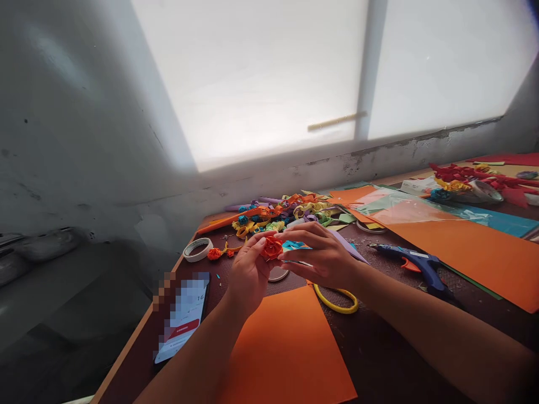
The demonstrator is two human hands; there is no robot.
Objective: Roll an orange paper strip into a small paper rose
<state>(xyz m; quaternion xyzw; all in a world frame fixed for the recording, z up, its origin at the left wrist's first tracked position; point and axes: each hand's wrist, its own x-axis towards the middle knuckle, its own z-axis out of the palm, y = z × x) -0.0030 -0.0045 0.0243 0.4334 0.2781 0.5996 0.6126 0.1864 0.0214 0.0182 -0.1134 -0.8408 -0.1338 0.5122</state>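
A small red-orange paper rose (272, 247) is held up between both hands over the table. My left hand (249, 272) grips it from the left, thumb along its near side. From the right, my right hand (322, 255) has its fingertips closed on the flower's edge. Just beneath them lies a sheet of orange paper (290, 348). Yellow-handled scissors (339, 307) rest by the sheet's upper right corner, partly covered. Behind the right fingers shows a bit of blue paper (296, 245). Another orange paper rose (214, 254) lies left of my left hand.
A roll of tape (197, 250) and a phone (183, 320) lie at left. Curled paper strips (290, 210) are heaped at the back. To the right are a blue glue gun (416, 264), large orange sheets (475, 247) and red paper pieces (488, 177). A wall stands behind.
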